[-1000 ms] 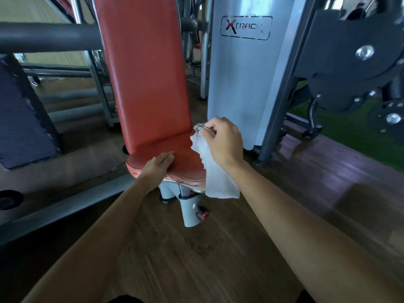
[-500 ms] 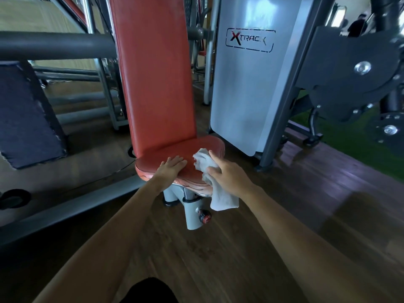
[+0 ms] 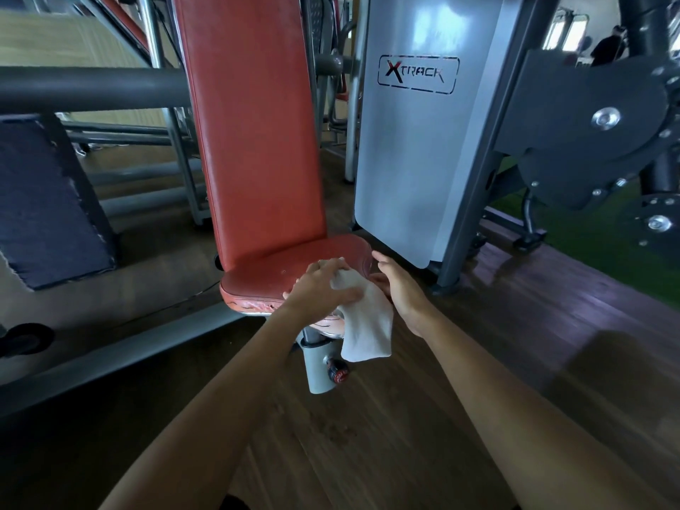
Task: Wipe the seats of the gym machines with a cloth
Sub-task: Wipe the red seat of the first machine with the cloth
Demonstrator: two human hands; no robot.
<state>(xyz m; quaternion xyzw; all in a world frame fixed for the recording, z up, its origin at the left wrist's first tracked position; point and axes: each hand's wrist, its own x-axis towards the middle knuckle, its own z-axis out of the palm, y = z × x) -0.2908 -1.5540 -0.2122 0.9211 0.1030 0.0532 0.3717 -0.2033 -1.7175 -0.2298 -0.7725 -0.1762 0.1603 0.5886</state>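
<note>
A red padded seat (image 3: 268,274) with a tall red backrest (image 3: 250,141) stands in front of me. A white cloth (image 3: 368,325) lies on the seat's front right corner and hangs down over its edge. My left hand (image 3: 320,288) rests on the seat with fingers and thumb closed around the top of the cloth. My right hand (image 3: 401,288) is just to the right of the cloth, fingers spread and holding nothing; its thumb is close to the cloth's edge.
A grey seat post with a red knob (image 3: 336,373) stands under the seat. A silver weight-stack cover (image 3: 415,160) stands close behind on the right, with a black cam plate (image 3: 588,130) further right. A dark grey bar (image 3: 92,90) and a dark pad (image 3: 44,200) are at left.
The cloth has passed from my right hand to my left. My left hand slid right across the seat onto it; my right hand let go and drew off to the right.
</note>
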